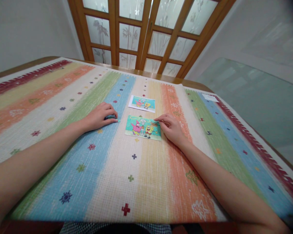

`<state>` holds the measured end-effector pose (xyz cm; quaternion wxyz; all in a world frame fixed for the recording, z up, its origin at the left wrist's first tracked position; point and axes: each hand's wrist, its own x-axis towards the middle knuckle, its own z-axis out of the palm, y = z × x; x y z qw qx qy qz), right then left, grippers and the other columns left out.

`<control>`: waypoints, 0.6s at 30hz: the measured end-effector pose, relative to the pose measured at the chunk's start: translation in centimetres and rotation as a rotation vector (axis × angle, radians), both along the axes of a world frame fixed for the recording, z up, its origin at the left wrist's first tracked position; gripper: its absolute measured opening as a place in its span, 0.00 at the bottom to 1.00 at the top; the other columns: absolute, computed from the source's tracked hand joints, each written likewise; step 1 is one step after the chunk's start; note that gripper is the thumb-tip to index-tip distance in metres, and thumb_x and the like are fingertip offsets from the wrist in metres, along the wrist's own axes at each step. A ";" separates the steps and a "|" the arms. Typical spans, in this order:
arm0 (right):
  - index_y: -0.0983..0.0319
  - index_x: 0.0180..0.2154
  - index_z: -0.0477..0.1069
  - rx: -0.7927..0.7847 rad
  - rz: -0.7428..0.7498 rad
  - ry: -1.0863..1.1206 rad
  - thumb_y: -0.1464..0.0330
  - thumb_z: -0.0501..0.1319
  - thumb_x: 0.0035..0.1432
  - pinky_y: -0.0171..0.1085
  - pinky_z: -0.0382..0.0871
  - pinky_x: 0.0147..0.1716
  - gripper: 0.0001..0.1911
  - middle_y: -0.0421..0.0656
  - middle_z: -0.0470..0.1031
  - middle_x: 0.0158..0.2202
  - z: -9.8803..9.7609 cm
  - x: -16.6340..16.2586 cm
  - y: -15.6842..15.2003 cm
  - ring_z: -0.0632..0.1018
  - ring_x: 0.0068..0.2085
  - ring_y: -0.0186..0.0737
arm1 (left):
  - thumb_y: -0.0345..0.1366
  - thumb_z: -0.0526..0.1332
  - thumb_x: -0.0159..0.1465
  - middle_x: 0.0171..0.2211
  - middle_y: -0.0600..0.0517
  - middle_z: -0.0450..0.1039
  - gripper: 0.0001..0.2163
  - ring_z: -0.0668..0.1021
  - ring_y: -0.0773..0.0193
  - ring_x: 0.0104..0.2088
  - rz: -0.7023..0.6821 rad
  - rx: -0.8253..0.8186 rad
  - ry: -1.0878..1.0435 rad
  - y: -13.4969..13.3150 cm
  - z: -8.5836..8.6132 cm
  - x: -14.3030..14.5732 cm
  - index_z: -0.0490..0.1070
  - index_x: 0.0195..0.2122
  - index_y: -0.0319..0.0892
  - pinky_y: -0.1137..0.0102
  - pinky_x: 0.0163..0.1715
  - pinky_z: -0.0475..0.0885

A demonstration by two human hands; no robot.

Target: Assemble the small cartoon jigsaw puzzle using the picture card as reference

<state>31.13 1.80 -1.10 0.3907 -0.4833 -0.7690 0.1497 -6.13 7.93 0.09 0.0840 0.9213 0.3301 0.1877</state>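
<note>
A jigsaw puzzle with cartoon figures on a teal ground lies flat in front of me, mostly assembled. Near its upper right corner a small brownish patch shows beside the fingertips. My right hand touches that corner, index finger and thumb close together; what they pinch, if anything, is too small to make out. Left of the puzzle, my left hand rests on the cloth with its fingers curled in. Something small and teal, like a jigsaw piece, shows at its thumb tip. Just behind the puzzle sits a picture card with similar figures.
A striped tablecloth covers the table under both forearms. A white slip of paper lies at the far right. Beyond the table stand wood-framed glass doors, with a pale glass panel to the right.
</note>
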 end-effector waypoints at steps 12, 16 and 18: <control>0.58 0.37 0.79 0.026 0.004 0.010 0.74 0.56 0.60 0.45 0.71 0.41 0.12 0.46 0.76 0.38 -0.1 -0.1 0.1 0.77 0.41 0.45 | 0.45 0.49 0.74 0.39 0.46 0.72 0.18 0.71 0.55 0.42 0.052 0.217 0.148 -0.1 -0.1 1.4 0.74 0.40 0.40 0.61 0.45 0.65; 0.58 0.39 0.78 0.066 -0.007 -0.005 0.74 0.55 0.60 0.45 0.70 0.41 0.13 0.46 0.76 0.39 0.4 -0.4 -0.1 0.77 0.42 0.45 | 0.43 0.48 0.74 0.37 0.46 0.72 0.17 0.71 0.54 0.42 0.093 0.308 0.148 -1.3 0.6 2.4 0.72 0.39 0.40 0.60 0.44 0.64; 0.58 0.41 0.78 0.109 0.006 -0.028 0.73 0.55 0.62 0.46 0.69 0.43 0.13 0.47 0.76 0.40 1.0 -0.7 -0.6 0.77 0.43 0.45 | 0.42 0.47 0.74 0.37 0.45 0.72 0.17 0.71 0.54 0.41 0.083 0.324 0.102 -2.5 1.0 3.2 0.72 0.39 0.40 0.60 0.44 0.65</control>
